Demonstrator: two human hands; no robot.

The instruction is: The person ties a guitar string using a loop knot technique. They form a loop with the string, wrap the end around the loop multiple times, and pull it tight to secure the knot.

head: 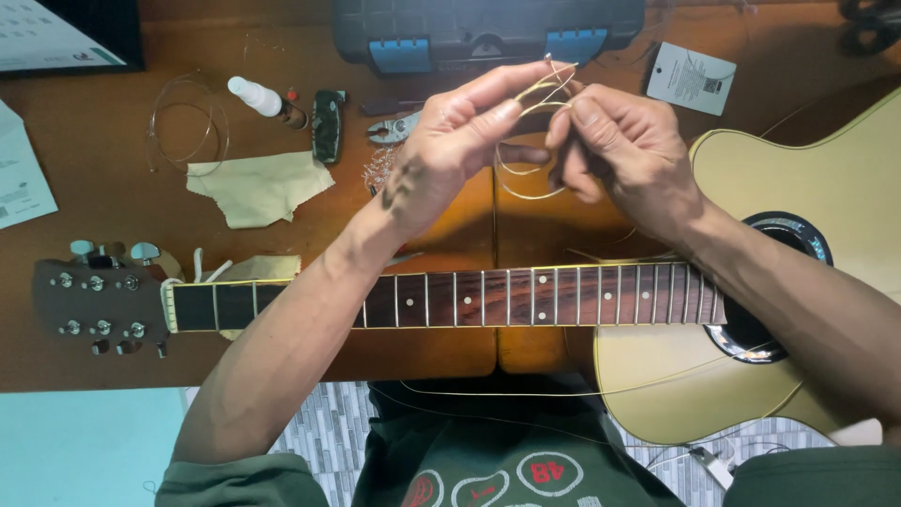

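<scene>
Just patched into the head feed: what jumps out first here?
Both hands, left hand and right hand, meet above the table's middle, pinching a coiled guitar string. Beneath them an acoustic guitar lies flat, its stringless neck running left to the headstock.

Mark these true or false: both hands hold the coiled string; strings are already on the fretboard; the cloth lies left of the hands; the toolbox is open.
1. Both the left hand and right hand hold the coiled string. True.
2. Strings run along the fretboard. False: the fretboard is bare.
3. The yellow cloth lies left of the hands. True.
4. The toolbox is open. False: its lid is shut, blue latches down.
</scene>
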